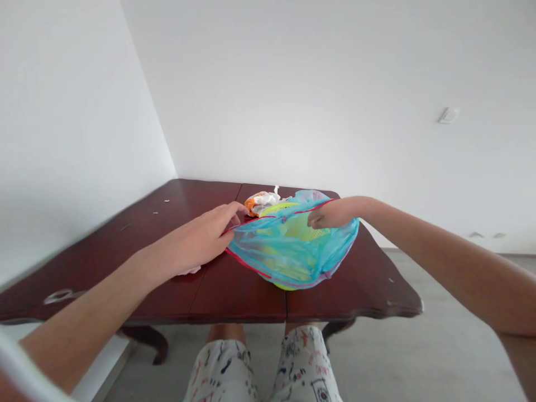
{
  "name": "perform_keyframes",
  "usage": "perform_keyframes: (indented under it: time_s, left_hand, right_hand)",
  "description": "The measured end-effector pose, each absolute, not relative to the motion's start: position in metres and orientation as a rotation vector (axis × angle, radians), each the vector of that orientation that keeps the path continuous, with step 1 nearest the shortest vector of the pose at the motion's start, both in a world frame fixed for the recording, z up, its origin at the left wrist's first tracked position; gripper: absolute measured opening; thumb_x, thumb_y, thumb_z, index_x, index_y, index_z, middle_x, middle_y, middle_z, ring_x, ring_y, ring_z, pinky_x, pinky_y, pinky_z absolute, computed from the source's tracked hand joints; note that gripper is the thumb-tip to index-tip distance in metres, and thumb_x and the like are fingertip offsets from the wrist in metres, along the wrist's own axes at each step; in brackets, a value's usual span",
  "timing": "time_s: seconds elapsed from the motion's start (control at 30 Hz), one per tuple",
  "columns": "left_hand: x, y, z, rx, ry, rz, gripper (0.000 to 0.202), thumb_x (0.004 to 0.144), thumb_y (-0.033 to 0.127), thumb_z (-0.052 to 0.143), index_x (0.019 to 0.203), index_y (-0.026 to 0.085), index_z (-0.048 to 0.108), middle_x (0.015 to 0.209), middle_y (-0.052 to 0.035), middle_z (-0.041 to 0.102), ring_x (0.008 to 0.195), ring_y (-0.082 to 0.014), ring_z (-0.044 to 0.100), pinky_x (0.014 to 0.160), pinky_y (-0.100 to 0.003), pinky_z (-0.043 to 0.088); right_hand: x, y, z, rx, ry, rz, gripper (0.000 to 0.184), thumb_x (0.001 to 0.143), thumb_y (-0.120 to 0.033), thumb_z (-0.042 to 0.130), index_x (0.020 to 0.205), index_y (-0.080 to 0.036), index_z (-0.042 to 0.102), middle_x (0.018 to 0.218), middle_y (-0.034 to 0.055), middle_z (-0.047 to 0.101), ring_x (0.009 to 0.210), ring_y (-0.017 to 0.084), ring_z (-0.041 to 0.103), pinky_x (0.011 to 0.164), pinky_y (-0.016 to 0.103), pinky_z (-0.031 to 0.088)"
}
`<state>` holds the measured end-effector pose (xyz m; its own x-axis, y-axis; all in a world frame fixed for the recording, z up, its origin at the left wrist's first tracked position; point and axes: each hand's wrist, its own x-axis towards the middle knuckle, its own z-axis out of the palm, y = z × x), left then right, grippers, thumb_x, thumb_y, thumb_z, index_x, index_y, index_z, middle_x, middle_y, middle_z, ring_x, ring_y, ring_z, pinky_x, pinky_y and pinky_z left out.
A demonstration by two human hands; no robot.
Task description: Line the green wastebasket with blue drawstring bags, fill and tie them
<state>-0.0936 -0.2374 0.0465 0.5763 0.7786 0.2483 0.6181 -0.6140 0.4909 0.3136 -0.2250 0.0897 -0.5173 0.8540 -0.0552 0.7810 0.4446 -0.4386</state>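
Note:
A thin translucent blue garbage bag (268, 254) with a red drawstring edge is spread over a yellow-green perforated basket (312, 230), which shows through the film. My left hand (221, 223) pinches the bag's edge on the left side. Across the mouth, my right hand (330, 213) has its fingers curled at the red edge, closed on the film on the right; part of the grip is hidden. Behind the basket lies a crumpled white and orange plastic bag (262, 202).
Everything stands on a dark red-brown wooden table (234, 296) with a curved edge. A white loop (58, 296) lies at its left front, and a pale pink scrap (190, 271) is beside my left forearm. White walls border the table behind and at left.

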Motion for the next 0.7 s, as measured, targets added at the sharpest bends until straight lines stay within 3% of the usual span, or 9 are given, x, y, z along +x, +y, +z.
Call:
perform_keyframes:
  time_s: [0.07,0.13,0.27,0.4,0.5,0.57,0.7]
  left_hand:
    - [-0.078,-0.235,0.052,2.450,1.079,0.721,0.047,0.112,0.038,0.061,0.158,0.030,0.065,0.158,-0.0119,0.077,0.143,-0.0370,0.075,0.117,-0.049,0.059]
    - [-0.059,-0.234,0.062,2.422,1.046,0.808,0.047,0.108,0.029,0.058,0.155,0.026,0.065,0.159,-0.0119,0.076,0.144,-0.0354,0.073,0.117,-0.047,0.057]
    - [-0.029,-0.214,0.069,2.264,1.036,0.837,0.036,0.104,0.026,0.054,0.135,0.024,0.071,0.112,-0.0052,0.083,0.100,-0.0286,0.077,0.085,-0.038,0.055]
    - [-0.010,-0.169,0.049,2.097,0.962,0.871,0.032,0.099,0.027,0.057,0.128,0.022,0.072,0.094,-0.0019,0.075,0.081,-0.0238,0.069,0.069,-0.031,0.047]
    - [0.000,-0.139,0.033,2.125,1.011,0.864,0.039,0.093,0.021,0.059,0.129,0.021,0.073,0.093,-0.0025,0.075,0.083,-0.0235,0.068,0.069,-0.030,0.046]
    - [0.004,-0.128,0.025,2.194,1.068,0.869,0.041,0.091,0.018,0.059,0.129,0.021,0.076,0.100,-0.0038,0.077,0.088,-0.0232,0.069,0.072,-0.029,0.048]
    - [0.009,-0.123,0.014,2.133,1.183,0.777,0.049,0.092,0.019,0.062,0.139,0.023,0.077,0.101,-0.0040,0.077,0.076,-0.0202,0.067,0.067,-0.027,0.050]
  right_hand:
    - [0.326,-0.231,0.100,-1.432,-2.482,1.074,0.028,0.096,-0.033,0.088,0.122,-0.028,0.096,0.134,0.0061,0.091,0.123,0.026,0.086,0.114,0.041,0.068]
    - [0.333,-0.240,0.105,-1.358,-2.257,1.387,0.044,0.101,-0.045,0.089,0.142,-0.027,0.091,0.155,0.0087,0.084,0.144,0.026,0.080,0.126,0.041,0.063]
    - [0.350,-0.243,0.100,-1.288,-1.884,1.541,0.058,0.093,-0.058,0.101,0.138,-0.021,0.092,0.160,0.0140,0.081,0.149,0.028,0.078,0.132,0.043,0.061]
    - [0.367,-0.220,0.077,-1.394,-1.681,1.381,0.044,0.097,-0.056,0.099,0.124,-0.022,0.094,0.150,0.0142,0.085,0.140,0.028,0.081,0.128,0.041,0.064]
    - [0.368,-0.201,0.053,-1.585,-1.709,1.001,0.026,0.107,-0.046,0.086,0.111,-0.022,0.093,0.133,0.0125,0.090,0.128,0.029,0.083,0.119,0.041,0.067]
    - [0.362,-0.191,0.036,-1.703,-1.815,0.670,0.025,0.112,-0.041,0.077,0.106,-0.020,0.090,0.119,0.0112,0.090,0.117,0.030,0.082,0.110,0.042,0.067]
    - [0.347,-0.180,0.009,-1.761,-1.886,0.375,0.020,0.113,-0.031,0.069,0.112,-0.019,0.085,0.119,0.0112,0.087,0.116,0.030,0.078,0.109,0.043,0.061]
